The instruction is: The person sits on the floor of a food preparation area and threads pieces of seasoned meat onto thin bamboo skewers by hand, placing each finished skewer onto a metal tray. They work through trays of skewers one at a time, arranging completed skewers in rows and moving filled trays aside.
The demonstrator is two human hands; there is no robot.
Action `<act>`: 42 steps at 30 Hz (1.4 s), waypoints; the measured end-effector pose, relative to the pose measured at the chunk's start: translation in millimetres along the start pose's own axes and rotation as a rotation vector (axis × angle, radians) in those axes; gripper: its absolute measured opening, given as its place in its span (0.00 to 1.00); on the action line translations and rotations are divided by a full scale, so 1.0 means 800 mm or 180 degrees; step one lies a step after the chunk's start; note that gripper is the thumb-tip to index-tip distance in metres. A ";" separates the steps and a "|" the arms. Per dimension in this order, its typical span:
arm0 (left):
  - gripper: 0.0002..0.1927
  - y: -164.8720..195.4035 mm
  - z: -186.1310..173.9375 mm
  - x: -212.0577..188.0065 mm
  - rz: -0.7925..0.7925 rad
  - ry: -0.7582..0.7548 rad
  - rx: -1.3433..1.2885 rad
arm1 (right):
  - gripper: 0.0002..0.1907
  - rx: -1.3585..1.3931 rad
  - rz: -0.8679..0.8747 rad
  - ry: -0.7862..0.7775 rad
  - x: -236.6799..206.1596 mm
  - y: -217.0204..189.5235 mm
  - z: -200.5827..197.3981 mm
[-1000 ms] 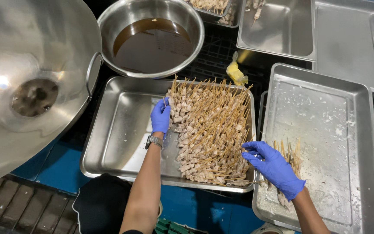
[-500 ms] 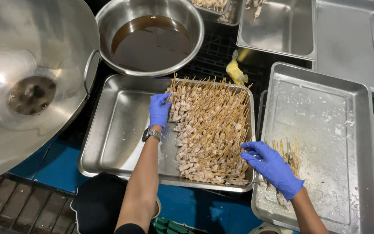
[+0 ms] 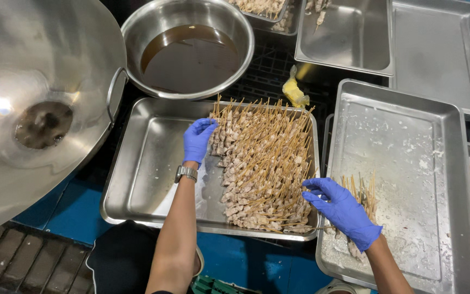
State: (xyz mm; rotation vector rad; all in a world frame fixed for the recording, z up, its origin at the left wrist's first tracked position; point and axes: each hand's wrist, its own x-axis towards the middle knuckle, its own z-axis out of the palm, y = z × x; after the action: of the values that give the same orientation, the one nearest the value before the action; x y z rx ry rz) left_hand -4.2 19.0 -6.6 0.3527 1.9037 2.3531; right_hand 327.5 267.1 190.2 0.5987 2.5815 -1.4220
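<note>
Skewers (image 3: 265, 169) slanting, sticks toward upper right, left hand (image 3: 198, 139) open on them, right hand (image 3: 342, 209) pinching stick ends.

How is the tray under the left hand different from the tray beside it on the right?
The middle tray holds a dense pile of meat skewers; the right tray holds only a few skewers. The middle tray's bare part looks shiny, the right tray's is flecked with white residue. Both are rectangular metal trays.
</note>
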 end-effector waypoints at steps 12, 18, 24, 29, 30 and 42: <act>0.32 -0.001 -0.023 -0.025 0.0702 0.0112 0.2484 | 0.22 0.0053 0.0181 0.0002 0.004 0.001 0.001; 0.25 -0.019 -0.027 -0.025 0.0191 0.0311 0.1641 | 0.23 0.0070 0.0245 -0.0066 0.003 -0.003 -0.001; 0.18 -0.021 -0.011 -0.009 0.0347 0.0378 0.1054 | 0.23 0.0034 0.0150 -0.0065 0.002 0.002 0.001; 0.10 -0.011 -0.018 -0.017 0.0872 0.0163 0.2059 | 0.23 -0.0091 0.0145 -0.0021 0.003 0.002 0.001; 0.11 -0.011 -0.018 -0.019 0.0738 0.0065 0.1809 | 0.23 -0.0005 0.0180 -0.0025 0.003 0.002 0.000; 0.15 -0.013 -0.021 -0.023 0.0519 0.0043 0.1846 | 0.22 -0.0026 0.0173 -0.0057 0.001 -0.003 0.001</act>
State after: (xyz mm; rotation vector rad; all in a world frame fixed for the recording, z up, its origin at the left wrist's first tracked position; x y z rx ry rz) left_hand 9.0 1.2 -22.3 0.5496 2.6274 1.8322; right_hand 326.1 265.8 191.4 0.6467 2.5359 -1.3930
